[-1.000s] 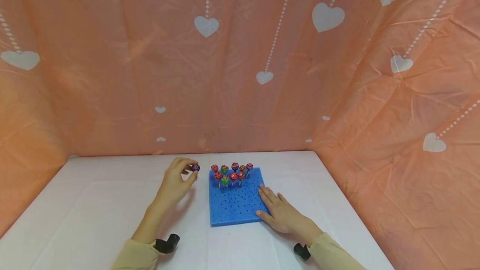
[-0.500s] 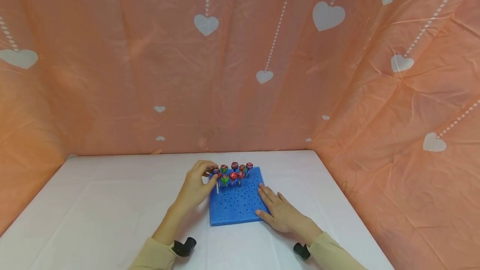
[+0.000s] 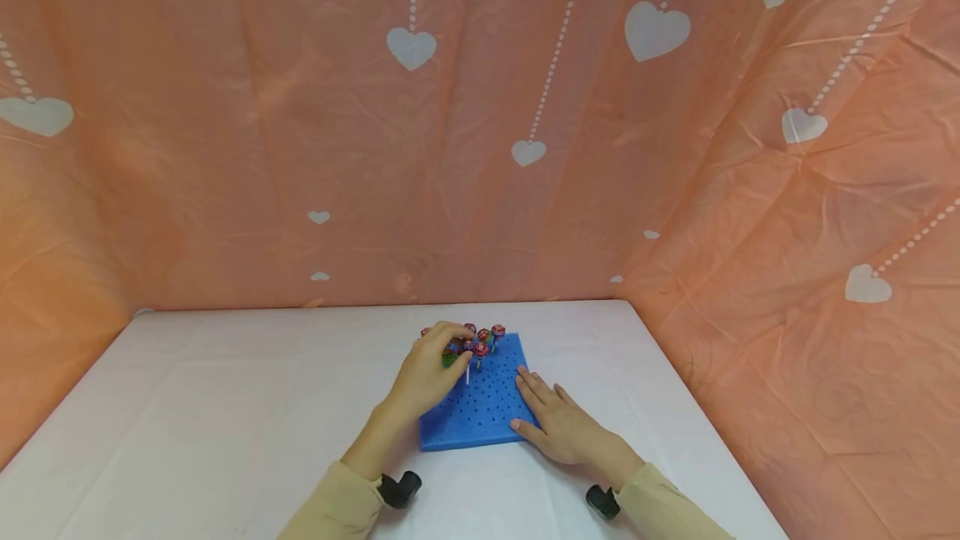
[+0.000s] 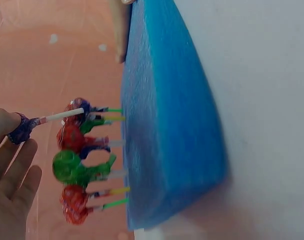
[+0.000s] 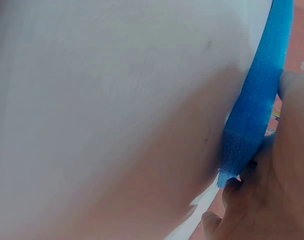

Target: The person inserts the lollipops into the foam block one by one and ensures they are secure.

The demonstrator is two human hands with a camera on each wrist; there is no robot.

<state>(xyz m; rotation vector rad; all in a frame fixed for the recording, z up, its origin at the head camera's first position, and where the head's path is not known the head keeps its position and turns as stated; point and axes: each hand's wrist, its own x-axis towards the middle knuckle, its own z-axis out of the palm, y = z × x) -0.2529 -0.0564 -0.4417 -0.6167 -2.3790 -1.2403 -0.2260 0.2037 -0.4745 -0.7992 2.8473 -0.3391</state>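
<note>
My left hand (image 3: 426, 375) is above the far left part of a blue foam block (image 3: 474, 419) dotted with small holes. Thumb and fingers pinch a purple-wrapped lollipop (image 4: 22, 129) by its head. Its white stick (image 4: 64, 115) is clear of the foam, seen in the left wrist view. Several lollipops stand upright in the block, among them a green one (image 4: 67, 167) and a red one (image 4: 72, 138); the left hand partly hides them in the head view. My right hand (image 3: 564, 427) rests with extended fingers on the block's right edge.
A white-covered table (image 3: 225, 423) carries the block. An orange curtain (image 3: 480, 232) printed with white hearts hangs behind it and along the sides. Black devices (image 3: 401, 490) are strapped at both wrists.
My left hand has carried the purple lollipop rightward, from left of the block to over it beside the standing lollipops. The right hand has stayed on the block's edge.
</note>
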